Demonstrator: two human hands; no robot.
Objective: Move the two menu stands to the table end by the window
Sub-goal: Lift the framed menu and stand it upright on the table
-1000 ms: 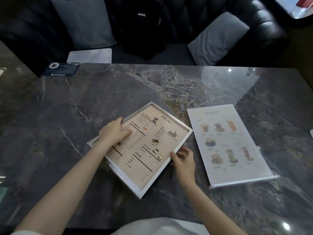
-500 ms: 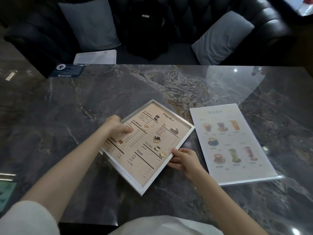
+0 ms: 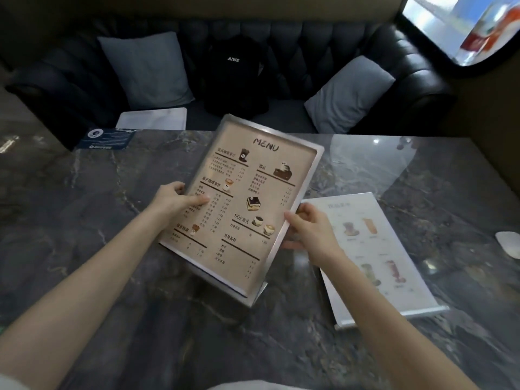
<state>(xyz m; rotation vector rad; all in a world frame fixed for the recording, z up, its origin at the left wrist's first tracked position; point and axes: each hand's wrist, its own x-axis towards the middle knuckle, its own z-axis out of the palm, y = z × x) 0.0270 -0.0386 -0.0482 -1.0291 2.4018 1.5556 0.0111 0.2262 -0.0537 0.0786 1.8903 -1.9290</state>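
A beige menu stand (image 3: pixel 247 198) with a silver frame and the word MENU is tilted up off the dark marble table (image 3: pixel 84 220). My left hand (image 3: pixel 174 199) grips its left edge, thumb on the printed face. My right hand (image 3: pixel 306 229) grips its right edge. The stand's lower corner hangs just above the tabletop. A second menu stand (image 3: pixel 377 249), white with drink pictures, lies flat on the table to the right, partly behind my right hand.
A black sofa (image 3: pixel 323 52) with two grey cushions and a black garment runs behind the table. A dark blue card (image 3: pixel 107 138) lies at the table's far left edge. A small white object (image 3: pixel 509 244) sits at the right edge. A window (image 3: pixel 461 23) shows at top right.
The beige menu stand, flat on the table a second ago, has been lifted and tilted upright in both hands. The camera view has risen toward the sofa and window.
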